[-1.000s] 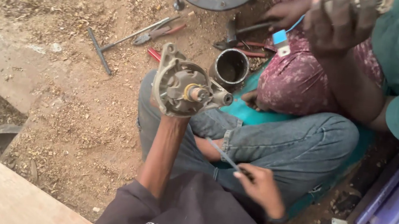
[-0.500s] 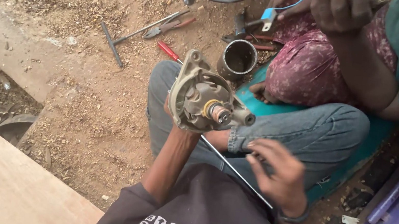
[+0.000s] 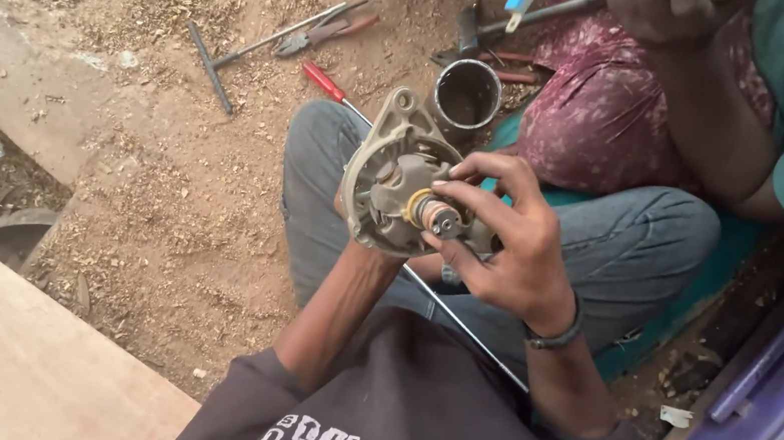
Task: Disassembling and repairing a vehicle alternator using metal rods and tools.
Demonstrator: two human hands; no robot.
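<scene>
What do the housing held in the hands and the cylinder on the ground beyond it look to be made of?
Housing, gripped by the left hand with the right hand at its hub: likely cast aluminium, dull grey, grimy, with ribbed cast shapes. Cylinder: probably steel, a dark thin-walled tube with a worn rim.

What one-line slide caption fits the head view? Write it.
Left hand grips a grey cast-metal motor housing while right hand fingers its brass-collared shaft above sawdust-strewn ground.
</scene>
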